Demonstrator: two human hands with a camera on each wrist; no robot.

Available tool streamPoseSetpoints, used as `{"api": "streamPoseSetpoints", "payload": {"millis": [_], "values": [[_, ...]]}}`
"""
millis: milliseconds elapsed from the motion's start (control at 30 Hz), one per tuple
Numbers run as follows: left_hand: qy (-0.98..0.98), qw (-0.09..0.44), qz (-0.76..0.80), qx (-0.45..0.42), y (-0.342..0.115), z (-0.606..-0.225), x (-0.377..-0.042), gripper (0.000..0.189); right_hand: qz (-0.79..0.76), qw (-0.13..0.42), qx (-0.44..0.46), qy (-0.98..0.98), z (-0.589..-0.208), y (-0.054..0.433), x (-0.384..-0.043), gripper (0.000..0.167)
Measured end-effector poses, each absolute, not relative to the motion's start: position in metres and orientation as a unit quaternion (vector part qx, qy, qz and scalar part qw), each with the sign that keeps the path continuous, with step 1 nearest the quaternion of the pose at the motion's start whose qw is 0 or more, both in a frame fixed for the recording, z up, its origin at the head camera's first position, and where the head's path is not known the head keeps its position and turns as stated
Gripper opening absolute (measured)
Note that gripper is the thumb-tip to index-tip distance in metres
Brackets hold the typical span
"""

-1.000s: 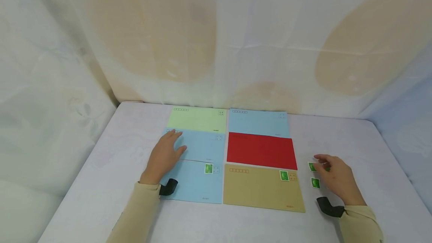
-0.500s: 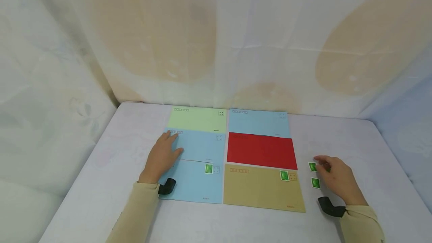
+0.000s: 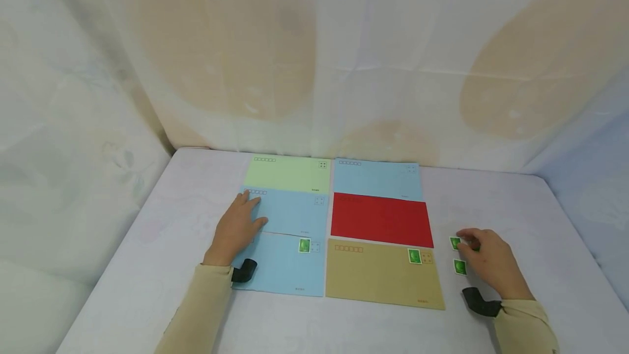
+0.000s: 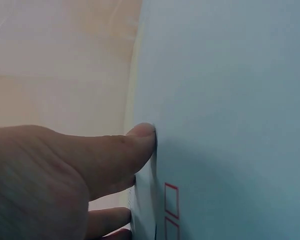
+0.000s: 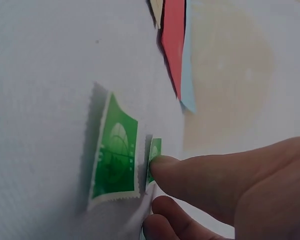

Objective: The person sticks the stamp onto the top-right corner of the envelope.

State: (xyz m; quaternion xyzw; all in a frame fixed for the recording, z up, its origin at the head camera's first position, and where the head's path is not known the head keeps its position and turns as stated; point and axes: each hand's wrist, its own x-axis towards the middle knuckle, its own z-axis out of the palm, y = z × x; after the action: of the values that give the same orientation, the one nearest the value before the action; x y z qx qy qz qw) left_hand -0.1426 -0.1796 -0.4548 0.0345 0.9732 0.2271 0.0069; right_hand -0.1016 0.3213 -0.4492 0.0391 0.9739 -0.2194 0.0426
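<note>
In the head view my left hand (image 3: pixel 234 229) lies over the left part of the middle light-blue envelope (image 3: pixel 290 212), fingers spread and relaxed. Its thumb reaches the border with the near blue envelope (image 3: pixel 282 272), whose red boxes show in the left wrist view. At the right my right hand (image 3: pixel 493 260) is low over the table, fingers bent. Its thumb overlaps a green stamp (image 3: pixel 454 242); I cannot tell whether it pinches it. Nearer lies a second loose stamp (image 5: pixel 117 155). More green peeks out beneath the hand, mostly hidden.
A tan envelope (image 3: pixel 383 277) and the near blue one each carry a green stamp at upper right. A red envelope (image 3: pixel 380 220), a second blue envelope (image 3: pixel 375 179) and a pale-green envelope (image 3: pixel 290 173) complete two columns. Curtains (image 3: pixel 363 59) enclose the white-covered table (image 3: pixel 373 335).
Over the last second my left hand has shifted slightly left and settled on the envelope. My right hand has stayed almost still by the loose stamps.
</note>
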Motion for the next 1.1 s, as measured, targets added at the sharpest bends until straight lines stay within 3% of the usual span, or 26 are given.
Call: {"api": "streamPoseSetpoints", "payload": {"millis": [1100], "values": [[0.973, 0.015, 0.228, 0.033, -0.1797, -0.4524, -0.1425, 0.059, -0.226, 0.026, 0.047, 0.973, -0.4481, 0.3188, -0.1006, 0.018]]}}
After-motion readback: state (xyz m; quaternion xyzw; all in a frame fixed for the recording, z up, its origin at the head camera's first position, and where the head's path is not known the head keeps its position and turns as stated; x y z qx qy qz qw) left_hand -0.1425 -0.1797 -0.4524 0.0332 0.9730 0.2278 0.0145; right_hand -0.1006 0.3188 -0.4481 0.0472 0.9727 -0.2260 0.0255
